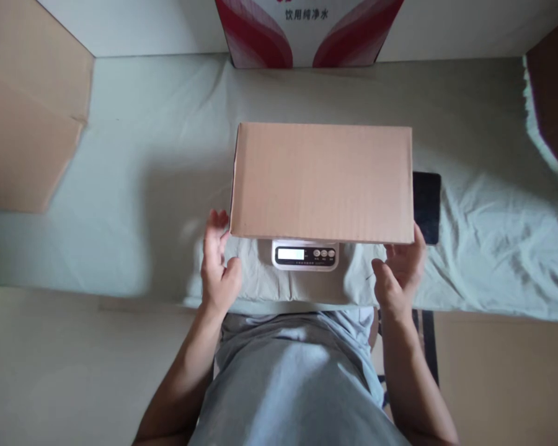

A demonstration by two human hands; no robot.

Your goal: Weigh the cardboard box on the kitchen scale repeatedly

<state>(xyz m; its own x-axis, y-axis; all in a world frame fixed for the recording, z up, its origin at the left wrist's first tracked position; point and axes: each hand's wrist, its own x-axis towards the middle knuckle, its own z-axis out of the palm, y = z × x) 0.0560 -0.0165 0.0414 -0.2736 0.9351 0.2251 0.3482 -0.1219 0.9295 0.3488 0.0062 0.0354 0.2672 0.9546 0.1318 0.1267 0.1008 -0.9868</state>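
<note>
Cardboard box (322, 181) centred on scale (305, 254). Left hand (218, 263) at 8 o'clock, fingers open, near corner. Right hand (400, 266) at 4 o'clock, open, fingertips touching edge. Hands well apart, forearms angled inward.

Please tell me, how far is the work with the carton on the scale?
Done: the closed carton sits on the scale. In hand: left hand and right hand are open by its near corners, hardly gripping. Left: the lit display is too small to read.
</note>
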